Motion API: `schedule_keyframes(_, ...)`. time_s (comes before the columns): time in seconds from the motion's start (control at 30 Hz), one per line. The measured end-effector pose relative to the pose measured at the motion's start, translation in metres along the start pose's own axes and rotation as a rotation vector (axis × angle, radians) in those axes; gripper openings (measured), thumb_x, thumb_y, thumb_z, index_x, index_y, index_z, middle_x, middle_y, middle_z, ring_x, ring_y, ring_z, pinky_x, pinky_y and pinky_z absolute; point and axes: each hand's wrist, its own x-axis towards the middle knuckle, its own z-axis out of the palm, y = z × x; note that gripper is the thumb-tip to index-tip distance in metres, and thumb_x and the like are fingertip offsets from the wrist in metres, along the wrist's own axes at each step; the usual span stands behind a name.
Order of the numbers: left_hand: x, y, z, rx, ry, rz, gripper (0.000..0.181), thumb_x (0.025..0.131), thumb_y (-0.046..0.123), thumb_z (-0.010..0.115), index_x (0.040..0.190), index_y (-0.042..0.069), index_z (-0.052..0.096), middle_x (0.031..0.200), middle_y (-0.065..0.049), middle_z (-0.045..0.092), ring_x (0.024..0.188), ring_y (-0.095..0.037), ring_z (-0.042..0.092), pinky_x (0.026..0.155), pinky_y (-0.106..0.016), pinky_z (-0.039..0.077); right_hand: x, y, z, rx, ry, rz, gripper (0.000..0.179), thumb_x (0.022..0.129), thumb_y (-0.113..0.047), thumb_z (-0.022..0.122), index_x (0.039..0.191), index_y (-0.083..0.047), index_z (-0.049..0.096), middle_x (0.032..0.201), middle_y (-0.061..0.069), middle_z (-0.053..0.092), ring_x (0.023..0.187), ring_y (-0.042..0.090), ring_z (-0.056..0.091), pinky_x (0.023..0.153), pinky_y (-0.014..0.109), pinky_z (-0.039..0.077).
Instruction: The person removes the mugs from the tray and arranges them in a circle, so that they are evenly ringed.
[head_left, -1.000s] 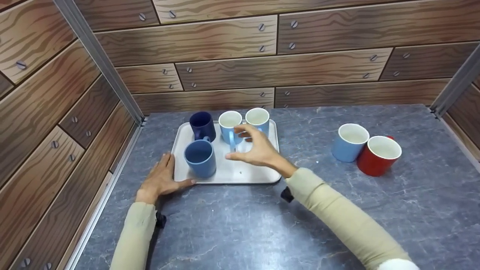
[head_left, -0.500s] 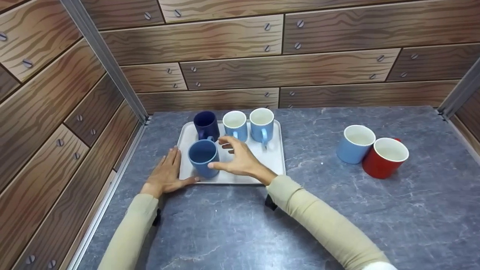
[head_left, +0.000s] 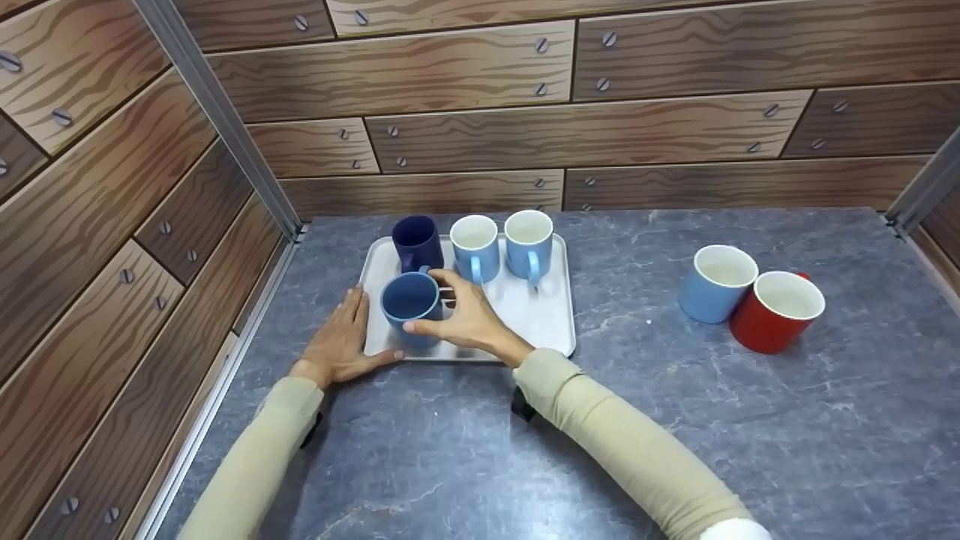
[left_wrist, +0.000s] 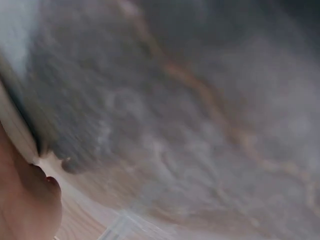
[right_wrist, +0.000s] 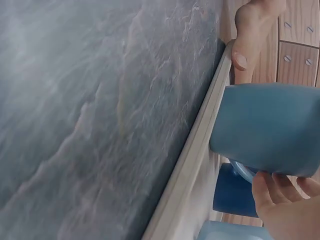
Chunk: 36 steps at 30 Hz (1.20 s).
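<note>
My right hand (head_left: 472, 319) grips a medium-blue mug (head_left: 409, 301), thumb on its near side and fingers at its far right side. In the right wrist view, fingertips touch the wall of this mug (right_wrist: 270, 127). It stands upright on the front left of a white tray (head_left: 529, 322). My left hand (head_left: 337, 343) lies with straight fingers along the tray's left edge, its thumb at the front edge. Behind the gripped mug are a navy mug (head_left: 417, 241) and two light-blue mugs, one in the middle (head_left: 480, 262) and another light-blue mug (head_left: 529, 259) at the right.
To the right on the grey marbled table (head_left: 637, 390) stand a light-blue mug (head_left: 709, 296) and a red mug (head_left: 765, 322), side by side. Wood-patterned panels (head_left: 465, 135) close off the back and sides. The left wrist view is mostly blurred tabletop.
My right hand has moved left from the middle light-blue mug's handle to the medium-blue mug and taken hold of it. The left hand has stayed at the tray's corner.
</note>
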Motion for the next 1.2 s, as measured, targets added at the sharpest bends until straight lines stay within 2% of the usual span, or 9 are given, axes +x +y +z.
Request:
schedule_keyframes(0.27, 0.001, -0.003, 0.001, 0.005, 0.027, 0.005, 0.130, 0.088, 0.084, 0.059, 0.169, -0.006, 0.011, 0.178, -0.024, 0.004, 0.166, -0.042, 0.008, 0.135, -0.054, 0.017, 0.006, 0.000, 0.007, 0.030, 0.004, 0.039, 0.100, 0.077, -0.031, 0.097, 0.159, -0.004, 0.047, 0.152, 0.014, 0.060, 0.133, 0.026, 0.064, 0.114, 0.038, 0.053)
schedule_keyframes(0.5, 0.003, -0.008, 0.003, -0.009, 0.052, -0.002, 0.128, 0.089, 0.083, 0.059, 0.169, -0.006, 0.012, 0.179, -0.024, 0.005, 0.166, -0.042, 0.009, 0.134, -0.055, 0.020, 0.010, 0.007, 0.012, -0.004, 0.025, 0.012, 0.104, 0.073, -0.031, 0.100, 0.158, -0.003, 0.048, 0.151, 0.015, 0.061, 0.134, 0.029, 0.061, 0.116, 0.044, 0.050)
schedule_keyframes(0.83, 0.004, -0.002, 0.003, 0.012, 0.038, -0.006, 0.127, 0.090, 0.084, 0.057, 0.168, -0.006, 0.013, 0.178, -0.025, 0.006, 0.166, -0.042, 0.009, 0.135, -0.054, 0.019, 0.005, 0.011, 0.016, -0.019, 0.076, -0.012, 0.099, 0.074, -0.033, 0.099, 0.155, -0.004, 0.050, 0.148, 0.015, 0.063, 0.134, 0.030, 0.060, 0.118, 0.048, 0.047)
schedule_keyframes(1.03, 0.005, -0.002, 0.004, 0.042, 0.051, 0.011, 0.125, 0.091, 0.082, 0.056, 0.167, -0.008, 0.015, 0.177, -0.027, 0.007, 0.165, -0.043, 0.010, 0.135, -0.054, 0.019, 0.003, 0.007, 0.010, -0.006, 0.092, -0.024, 0.099, 0.073, -0.031, 0.098, 0.155, -0.004, 0.051, 0.147, 0.014, 0.064, 0.133, 0.028, 0.061, 0.117, 0.045, 0.048)
schedule_keyframes(1.2, 0.005, -0.003, 0.006, 0.061, 0.050, 0.011, 0.124, 0.092, 0.082, 0.054, 0.167, -0.009, 0.014, 0.177, -0.027, 0.007, 0.165, -0.044, 0.010, 0.135, -0.053, 0.019, -0.002, 0.001, 0.000, 0.039, 0.074, -0.025, 0.097, 0.073, -0.029, 0.098, 0.155, -0.006, 0.052, 0.142, 0.011, 0.066, 0.126, 0.025, 0.064, 0.110, 0.042, 0.054)
